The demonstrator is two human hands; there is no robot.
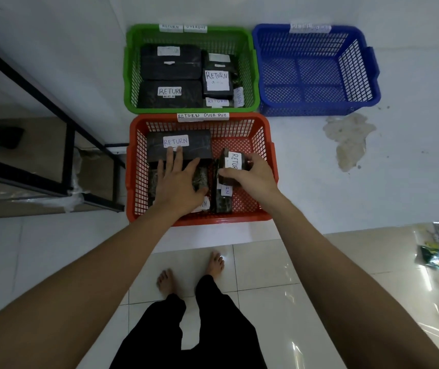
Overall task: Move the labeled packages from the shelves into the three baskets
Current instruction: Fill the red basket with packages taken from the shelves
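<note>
Gripping a small package (230, 166) above the red basket (133, 166), right hand (253, 174) is hovering; left hand (178, 182) is lying flat, fingers straight, on packages just beside it.

Perforated plastic red basket (266, 166); glossy floor tiles (279, 302).

Can't read the blue basket's tag (310, 27), way too blurry. The left hand (178, 182) covers most of a package label (204, 204), and the shelf frame (53, 113) runs off the left edge.
</note>
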